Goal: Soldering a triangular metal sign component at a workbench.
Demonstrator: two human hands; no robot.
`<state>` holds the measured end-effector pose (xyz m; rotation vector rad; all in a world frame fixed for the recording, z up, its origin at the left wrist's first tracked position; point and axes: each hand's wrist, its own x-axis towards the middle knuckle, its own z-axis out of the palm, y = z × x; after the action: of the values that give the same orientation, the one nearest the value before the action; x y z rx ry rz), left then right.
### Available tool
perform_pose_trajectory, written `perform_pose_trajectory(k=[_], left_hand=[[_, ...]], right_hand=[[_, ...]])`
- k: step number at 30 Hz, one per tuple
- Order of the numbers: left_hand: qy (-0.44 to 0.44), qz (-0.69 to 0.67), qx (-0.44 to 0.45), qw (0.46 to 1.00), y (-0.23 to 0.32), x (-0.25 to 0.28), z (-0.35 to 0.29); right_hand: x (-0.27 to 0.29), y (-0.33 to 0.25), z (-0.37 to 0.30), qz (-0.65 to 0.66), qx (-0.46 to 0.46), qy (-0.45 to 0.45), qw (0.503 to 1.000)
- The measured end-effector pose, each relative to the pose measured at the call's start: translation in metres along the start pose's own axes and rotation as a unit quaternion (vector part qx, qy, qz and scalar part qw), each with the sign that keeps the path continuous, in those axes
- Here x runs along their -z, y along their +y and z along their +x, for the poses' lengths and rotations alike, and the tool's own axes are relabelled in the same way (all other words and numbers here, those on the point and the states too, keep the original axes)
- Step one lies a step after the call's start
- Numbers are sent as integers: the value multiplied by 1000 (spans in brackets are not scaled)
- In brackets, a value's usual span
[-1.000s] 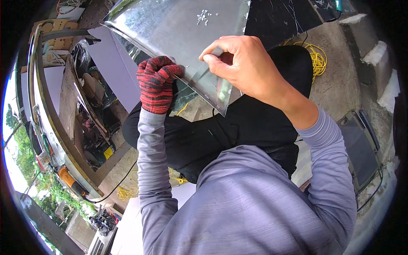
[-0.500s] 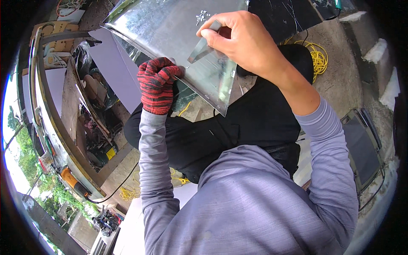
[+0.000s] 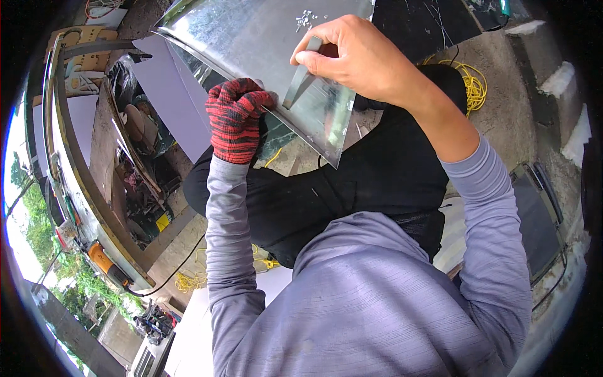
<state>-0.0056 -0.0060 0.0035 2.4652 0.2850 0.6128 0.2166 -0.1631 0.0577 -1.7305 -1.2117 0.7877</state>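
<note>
A shiny grey sheet-metal panel (image 3: 251, 50) with a folded rim lies tilted in front of me, one corner pointing toward my lap. My left hand (image 3: 237, 120), in a red and black striped knit glove, is closed on the panel's left edge. Bare, my right hand (image 3: 355, 60) pinches the upper end of a flat grey metal strip (image 3: 298, 83) between thumb and fingers. The strip's lower end is at the panel's edge, close to my gloved fingertips. Small silvery metal bits (image 3: 306, 20) lie in a heap on the panel beyond my right hand.
An orange-and-black power tool (image 3: 108, 265) with a black cord rests by a curved metal frame (image 3: 94, 188) at left. Yellow cord (image 3: 471, 87) is coiled on the floor at right. A dark framed panel (image 3: 537, 217) lies farther right. A pale sheet (image 3: 166, 94) leans left of the panel.
The lower end of the metal strip has swung toward the panel's edge and my left fingertips, and the strip stands steeper. My left hand keeps its grip on the edge.
</note>
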Motion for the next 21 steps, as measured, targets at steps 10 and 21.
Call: perform_pose_trajectory(k=[10, 21], left_hand=[[5, 1, -50, 999, 8, 3, 10], [29, 24, -42, 998, -5, -1, -4]], right_hand=[[-1, -9, -18, 17, -21, 3, 1000], [0, -19, -25, 20, -63, -5, 998]])
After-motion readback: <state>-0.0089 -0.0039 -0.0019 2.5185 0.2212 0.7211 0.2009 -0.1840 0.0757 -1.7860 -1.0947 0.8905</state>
